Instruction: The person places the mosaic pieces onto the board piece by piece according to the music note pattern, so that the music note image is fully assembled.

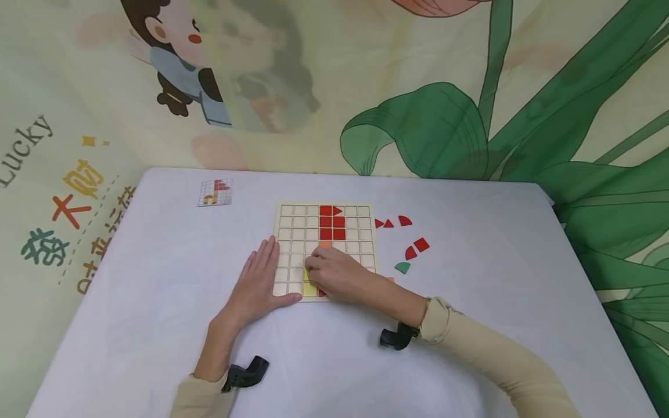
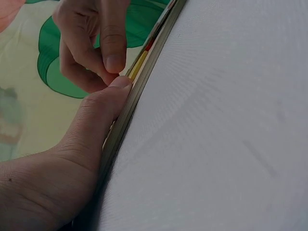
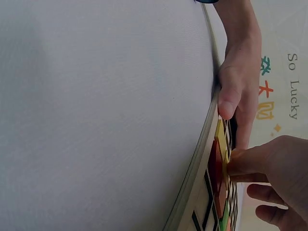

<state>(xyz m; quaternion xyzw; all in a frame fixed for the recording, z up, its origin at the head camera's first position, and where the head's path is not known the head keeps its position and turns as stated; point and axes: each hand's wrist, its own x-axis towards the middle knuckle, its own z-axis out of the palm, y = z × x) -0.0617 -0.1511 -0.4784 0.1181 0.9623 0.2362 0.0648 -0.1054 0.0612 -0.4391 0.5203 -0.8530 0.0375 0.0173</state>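
A pale square grid board (image 1: 284,261) lies on the table with red squares (image 1: 332,227), a red triangle (image 1: 337,211), an orange piece (image 1: 325,244) and a yellow square (image 1: 310,289) in its cells. My left hand (image 1: 252,287) rests along the board's left side, fingers straight, thumb at the near edge. Over the lower middle of the board, my right hand (image 1: 342,277) has bent fingers and pinches a yellow piece (image 3: 225,156) at the board's surface. That hand covers several cells. Beside the yellow piece, the right wrist view shows a dark red piece (image 3: 214,161) and a green piece (image 3: 224,220).
Right of the board lie loose red triangles (image 1: 388,223), red quarter circles (image 1: 405,220), a red square (image 1: 421,244) and a green quarter circle (image 1: 402,267). My right forearm partly hides an orange piece (image 1: 390,280). A small pattern card (image 1: 215,192) lies at the back left.
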